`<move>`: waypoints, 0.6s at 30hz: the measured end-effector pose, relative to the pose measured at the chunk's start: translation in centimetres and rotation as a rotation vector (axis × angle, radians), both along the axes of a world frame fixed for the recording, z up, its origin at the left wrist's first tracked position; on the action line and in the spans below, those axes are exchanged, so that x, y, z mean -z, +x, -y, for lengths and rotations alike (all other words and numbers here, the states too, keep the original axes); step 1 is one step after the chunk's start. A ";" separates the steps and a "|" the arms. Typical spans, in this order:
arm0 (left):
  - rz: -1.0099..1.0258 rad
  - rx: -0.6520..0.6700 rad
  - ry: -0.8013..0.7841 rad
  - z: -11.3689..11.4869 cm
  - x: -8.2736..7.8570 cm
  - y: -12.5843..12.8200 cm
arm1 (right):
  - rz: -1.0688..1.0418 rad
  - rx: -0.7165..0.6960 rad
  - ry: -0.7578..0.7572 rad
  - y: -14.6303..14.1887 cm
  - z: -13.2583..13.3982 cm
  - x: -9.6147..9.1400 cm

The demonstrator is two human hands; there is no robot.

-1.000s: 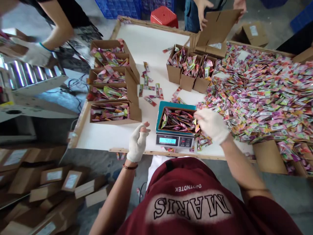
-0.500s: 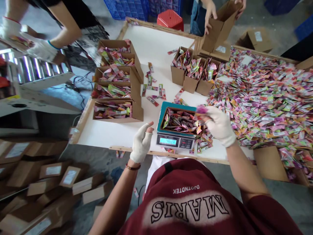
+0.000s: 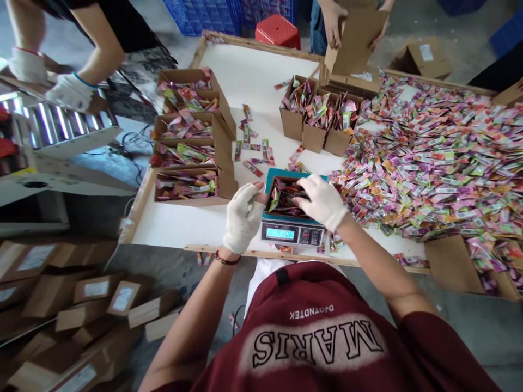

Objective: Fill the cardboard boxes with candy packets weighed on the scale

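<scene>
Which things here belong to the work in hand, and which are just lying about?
Apparently in use:
digital scale
open box on it
right hand, over that box
left hand, beside it
packet heap

Apparently lying about:
red stool
blue crates
cartons at lower left

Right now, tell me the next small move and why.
Probably lift the right hand clear of the box: it reaches over the packets, and any touch could disturb the lit reading on the scale beneath.
</scene>
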State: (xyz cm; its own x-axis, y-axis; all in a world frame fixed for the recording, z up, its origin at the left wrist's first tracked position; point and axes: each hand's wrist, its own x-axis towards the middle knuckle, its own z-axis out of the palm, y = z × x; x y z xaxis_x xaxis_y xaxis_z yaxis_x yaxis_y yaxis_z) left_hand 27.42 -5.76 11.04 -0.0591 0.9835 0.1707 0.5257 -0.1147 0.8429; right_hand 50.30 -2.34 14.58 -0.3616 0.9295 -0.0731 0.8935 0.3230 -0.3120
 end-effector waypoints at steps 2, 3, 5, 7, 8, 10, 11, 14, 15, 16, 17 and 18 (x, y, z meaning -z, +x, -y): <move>-0.002 0.000 0.009 0.3 -0.3 -0.1 | 0.131 -0.015 -0.071 -2.5 -1.1 1.0; -0.005 -0.005 0.009 0.6 -0.4 -0.3 | 0.161 -0.016 -0.084 -3.0 -1.5 1.2; -0.009 -0.023 -0.004 1.1 -0.2 -0.8 | 0.125 -0.011 -0.069 -2.4 -1.8 0.9; -0.010 -0.046 -0.032 1.8 0.2 -1.5 | -0.012 -0.005 -0.006 0.0 -1.4 -0.2; -0.010 -0.055 -0.047 2.1 0.5 -1.9 | -0.094 -0.005 0.041 1.8 -0.9 -1.0; -0.013 -0.072 -0.066 2.7 1.2 -2.7 | -0.213 0.017 0.162 6.2 0.4 -2.9; -0.016 -0.080 -0.073 3.0 1.5 -3.1 | -0.226 0.062 0.241 8.6 1.2 -3.8; -0.029 -0.087 -0.095 3.3 2.2 -3.7 | -0.093 0.352 0.505 14.9 3.5 -5.6; -0.031 -0.084 -0.095 3.3 2.3 -3.7 | -0.050 0.445 0.556 16.3 4.0 -5.7; -0.035 -0.079 -0.085 3.1 2.2 -3.6 | -0.032 0.510 0.574 17.2 4.5 -5.5; -0.040 -0.073 -0.062 2.9 2.0 -3.4 | -0.041 0.538 0.560 17.6 4.8 -5.2; -0.046 -0.066 -0.030 2.5 1.7 -3.2 | -0.071 0.527 0.520 17.4 4.9 -4.6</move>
State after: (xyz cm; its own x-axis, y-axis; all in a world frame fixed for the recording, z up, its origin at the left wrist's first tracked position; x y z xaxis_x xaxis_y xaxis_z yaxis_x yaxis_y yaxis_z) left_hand 24.26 -8.30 9.39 -0.1170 0.9824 0.1457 0.5696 -0.0538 0.8202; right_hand 67.66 -7.20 19.14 0.1547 0.8890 0.4310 0.9543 -0.0216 -0.2980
